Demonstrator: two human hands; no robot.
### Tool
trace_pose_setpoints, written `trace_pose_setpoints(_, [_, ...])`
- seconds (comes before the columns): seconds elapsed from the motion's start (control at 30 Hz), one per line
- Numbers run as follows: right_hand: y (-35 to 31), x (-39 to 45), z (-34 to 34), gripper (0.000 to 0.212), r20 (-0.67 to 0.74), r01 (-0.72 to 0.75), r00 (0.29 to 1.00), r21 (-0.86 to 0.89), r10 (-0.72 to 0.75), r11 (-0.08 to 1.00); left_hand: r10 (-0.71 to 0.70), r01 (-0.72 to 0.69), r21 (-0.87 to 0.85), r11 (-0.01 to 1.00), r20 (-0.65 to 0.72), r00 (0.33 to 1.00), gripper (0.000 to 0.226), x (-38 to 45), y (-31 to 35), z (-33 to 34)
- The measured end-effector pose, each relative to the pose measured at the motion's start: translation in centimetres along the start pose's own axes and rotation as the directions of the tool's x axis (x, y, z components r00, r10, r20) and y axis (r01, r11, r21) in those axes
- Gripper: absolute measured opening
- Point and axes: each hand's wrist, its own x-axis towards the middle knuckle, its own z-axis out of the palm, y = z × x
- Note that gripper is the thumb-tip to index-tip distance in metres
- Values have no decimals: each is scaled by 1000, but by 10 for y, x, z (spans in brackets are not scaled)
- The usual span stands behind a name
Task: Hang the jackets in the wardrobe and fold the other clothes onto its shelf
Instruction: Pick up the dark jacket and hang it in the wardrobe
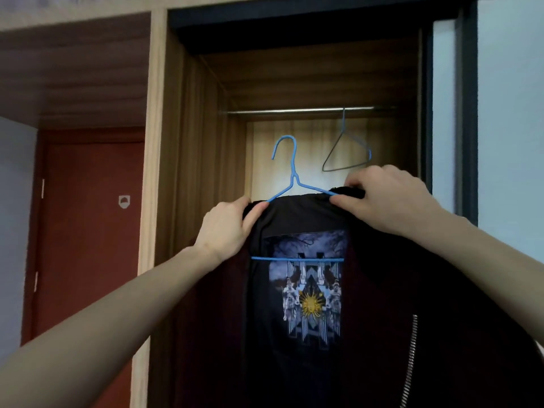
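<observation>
A black jacket point(382, 290) with a silver zip and a printed inner lining hangs on a blue wire hanger point(291, 175), held up in front of the open wardrobe point(309, 83). My left hand point(226, 228) grips the jacket's left shoulder over the hanger's arm. My right hand point(391, 195) pinches the right shoulder and collar on the hanger. The hanger's hook points up, below the metal rail point(294, 111) and apart from it.
An empty grey wire hanger point(344, 148) hangs on the rail toward the right. The wardrobe's wooden side panel point(153, 172) stands at left, with a red door point(88, 231) beyond it. A dark-framed sliding door point(468, 113) bounds the right side.
</observation>
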Motion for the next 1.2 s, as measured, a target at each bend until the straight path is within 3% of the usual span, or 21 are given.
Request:
trace_pose_setpoints(0.17, [-2, 49, 8, 39, -25, -77, 997, -40, 76, 996, -51, 56, -52, 997, 89, 995, 47, 54, -16, 16])
trace_pose_setpoints(0.4, [-10, 118, 24, 39, -109, -121, 988, -86, 111, 989, 3, 3, -93, 996, 60, 998, 36, 123, -44, 31])
trace_pose_setpoints(0.53, [-9, 166, 33, 39, -142, -198, 974, -133, 179, 971, 78, -75, -33, 997, 85, 993, 40, 166, -61, 34])
trace_pose_setpoints(0.8, [-8, 244, 57, 35, -180, -281, 954, -255, 240, 925, 78, -114, 160, 981, 216, 973, 52, 222, -82, 48])
trace_pose_setpoints(1.2, [-5, 324, 113, 27, -217, -294, 946, -269, 239, 917, 56, -87, 279, 956, 118, 991, 56, 267, -101, 83])
